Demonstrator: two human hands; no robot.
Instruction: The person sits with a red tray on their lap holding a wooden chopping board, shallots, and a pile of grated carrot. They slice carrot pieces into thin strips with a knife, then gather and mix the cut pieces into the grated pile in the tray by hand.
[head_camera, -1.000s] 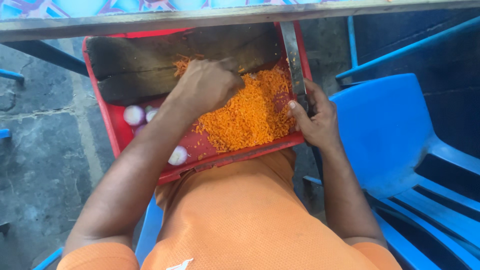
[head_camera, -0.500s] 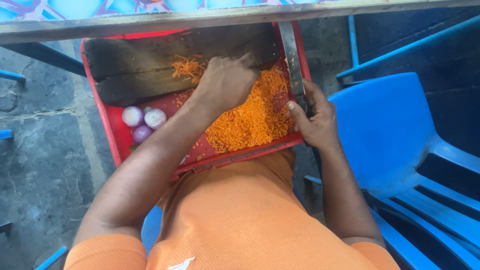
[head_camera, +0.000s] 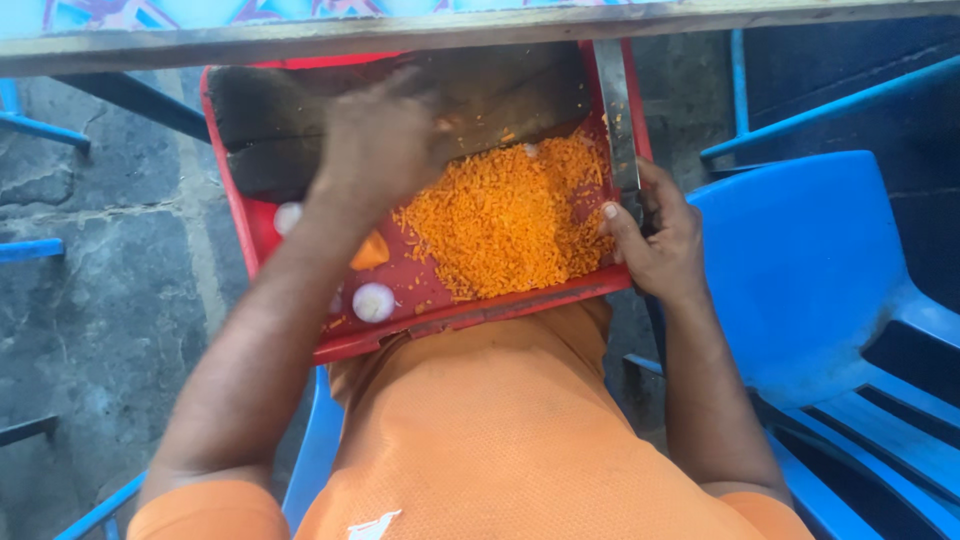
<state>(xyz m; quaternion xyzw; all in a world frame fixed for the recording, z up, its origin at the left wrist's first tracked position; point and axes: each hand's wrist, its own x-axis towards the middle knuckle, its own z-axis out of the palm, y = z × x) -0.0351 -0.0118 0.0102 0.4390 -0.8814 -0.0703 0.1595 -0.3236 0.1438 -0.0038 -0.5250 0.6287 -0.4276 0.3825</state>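
A red rectangular tray (head_camera: 440, 322) is held at the lap against the orange shirt (head_camera: 500, 420), its far end cut off under a table edge (head_camera: 480, 25); the right hand (head_camera: 655, 235) is clasped on the tray's right rim, thumb laid inside beside the heap of chopped orange carrot (head_camera: 510, 215), the other fingers hidden behind the rim. The left hand (head_camera: 380, 140) is blurred over a dark wooden board (head_camera: 500, 95) at the far end, fingers curled downward, though whether anything is gripped cannot be told; a carrot chunk (head_camera: 370, 250) and pale round onions (head_camera: 373, 301) lie below its wrist, partly hidden by the forearm; a blue plastic chair (head_camera: 800, 270) stands just beyond the right knuckles.
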